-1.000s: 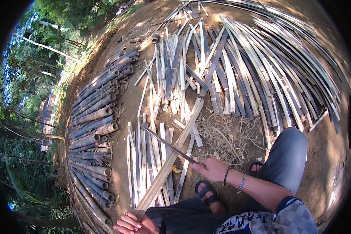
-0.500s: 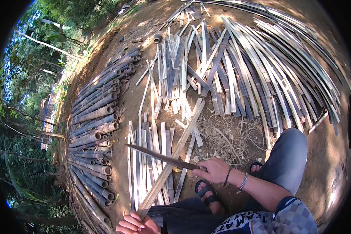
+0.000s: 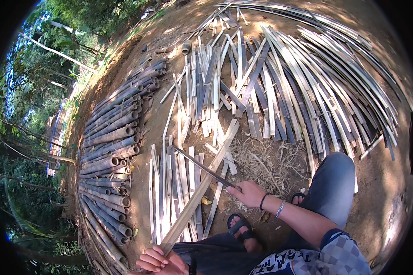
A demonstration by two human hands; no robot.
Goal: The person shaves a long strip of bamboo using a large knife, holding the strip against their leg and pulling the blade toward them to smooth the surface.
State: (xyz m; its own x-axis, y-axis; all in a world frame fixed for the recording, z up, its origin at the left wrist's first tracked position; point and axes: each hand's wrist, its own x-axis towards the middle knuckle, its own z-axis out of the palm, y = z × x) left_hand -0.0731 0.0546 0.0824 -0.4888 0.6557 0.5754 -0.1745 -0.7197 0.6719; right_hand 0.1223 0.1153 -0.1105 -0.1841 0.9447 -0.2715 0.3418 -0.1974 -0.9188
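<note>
My right hand (image 3: 248, 194) is closed round the handle of a machete (image 3: 190, 158), a long dark blade pointing forward and left. The blade crosses a long pale bamboo strip (image 3: 192, 206) at its upper half; whether it touches is hard to tell. My left hand (image 3: 159, 262), at the bottom of the view, grips the near end of this strip. From there the strip slants forward and right, its far end above the ground by a heap of shavings (image 3: 273, 165). Just left of and beneath the strip lie several split bamboo slats (image 3: 170, 197).
Stacked dark bamboo poles (image 3: 108, 162) line the left side. Split slats (image 3: 303, 91) spread across the far middle and right. My bent knee (image 3: 337, 172) and sandalled foot (image 3: 243, 228) are close to my right hand. Trees (image 3: 36, 114) stand beyond the poles.
The machete's tip has swung up and to the right, and the blade now shows more edge-on. My right hand has moved slightly up and right. The left hand keeps its grip.
</note>
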